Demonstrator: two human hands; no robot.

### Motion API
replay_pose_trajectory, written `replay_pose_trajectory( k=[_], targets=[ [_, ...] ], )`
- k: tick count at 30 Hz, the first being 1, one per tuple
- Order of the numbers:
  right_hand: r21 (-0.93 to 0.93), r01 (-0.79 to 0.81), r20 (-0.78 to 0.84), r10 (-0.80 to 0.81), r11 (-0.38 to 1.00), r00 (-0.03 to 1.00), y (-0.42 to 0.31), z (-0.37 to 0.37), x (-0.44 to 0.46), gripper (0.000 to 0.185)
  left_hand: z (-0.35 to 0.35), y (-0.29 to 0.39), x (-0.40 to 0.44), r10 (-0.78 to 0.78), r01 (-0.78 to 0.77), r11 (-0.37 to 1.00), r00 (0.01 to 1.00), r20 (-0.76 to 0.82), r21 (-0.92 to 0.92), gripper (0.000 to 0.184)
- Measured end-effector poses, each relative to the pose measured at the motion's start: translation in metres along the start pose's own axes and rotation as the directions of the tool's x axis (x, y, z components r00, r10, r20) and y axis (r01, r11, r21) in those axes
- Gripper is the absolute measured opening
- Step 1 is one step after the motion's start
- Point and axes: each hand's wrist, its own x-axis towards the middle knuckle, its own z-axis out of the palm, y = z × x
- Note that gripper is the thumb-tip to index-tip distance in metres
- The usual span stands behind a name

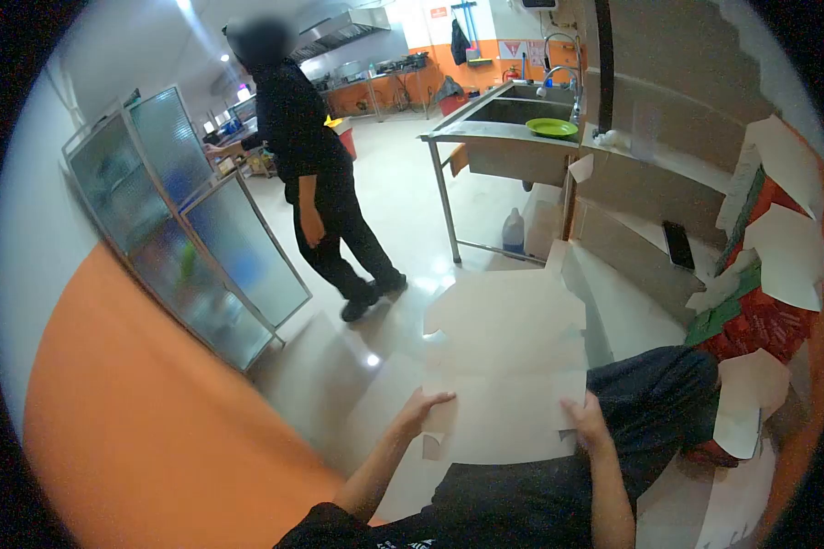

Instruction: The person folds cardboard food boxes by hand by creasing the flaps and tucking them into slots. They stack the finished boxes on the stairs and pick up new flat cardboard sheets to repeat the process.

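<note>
A large, pale, unfolded cardboard box (508,357) lies over my lap, with cut notches and small flaps along its sides and a crease across its middle. My left hand (418,414) grips its left edge, thumb pointing inward on top. At the opposite edge, my right hand (590,421) holds the board near a small side flap, with the fingers partly hidden beneath. More folded cardboard pieces (786,261) with red and green printing are stacked at my right.
A person in dark clothes (307,156) stands ahead by a framed glass door (192,229). A steel sink (499,151) with a green plate (551,128) stands ahead right. A phone (678,245) lies on a ledge at right; an orange-white wall (137,393) borders the left.
</note>
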Motion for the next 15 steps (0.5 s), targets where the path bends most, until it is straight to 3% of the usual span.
replay_pose_trajectory(
  k=[6,15],
  targets=[
    [-0.167,0.092,-0.069,-0.104,0.982,0.992,-0.002,0.005,-0.004,0.035,0.023,0.021,-0.023,0.105,-0.069,0.978,0.978,-0.182,0.196,0.044],
    [-0.176,0.065,-0.113,-0.086,0.982,0.990,-0.001,0.006,-0.001,0.035,0.027,0.017,-0.025,0.274,-0.227,0.930,0.952,-0.135,0.290,0.031]
  ],
)
